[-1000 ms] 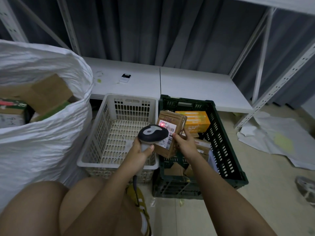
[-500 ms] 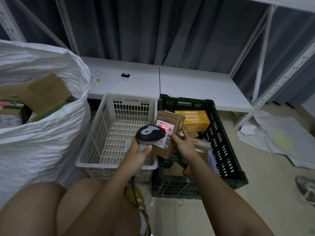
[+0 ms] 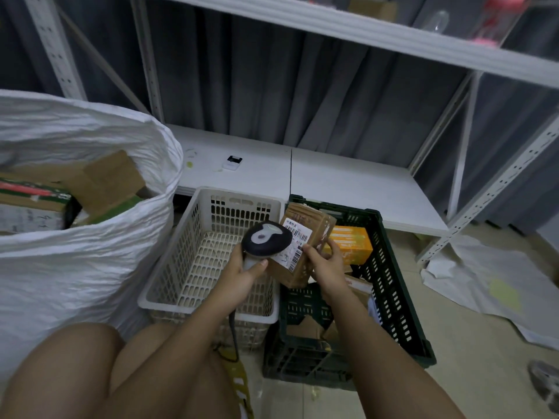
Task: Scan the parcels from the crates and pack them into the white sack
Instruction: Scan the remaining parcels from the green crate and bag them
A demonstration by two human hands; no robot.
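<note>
Scan step in hand. Left hand [image 3: 245, 272] grips the scanner [image 3: 266, 238], head aimed at the label of the brown parcel [image 3: 305, 241], which the right hand [image 3: 328, 264] pinches at centre frame over the green crate [image 3: 393, 285]. White crate [image 3: 208, 300] beside it. Next move, likely: carry the parcel left into the white sack [image 3: 90, 237], upper left, already holding boxes.

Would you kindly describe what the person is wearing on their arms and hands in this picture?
Nothing shows on either arm: both forearms are bare up to the picture's edge, with no sleeves in view. The left hand and the right hand wear no gloves, and no watch, ring or wristband can be seen. Both knees are bare as well.
</note>
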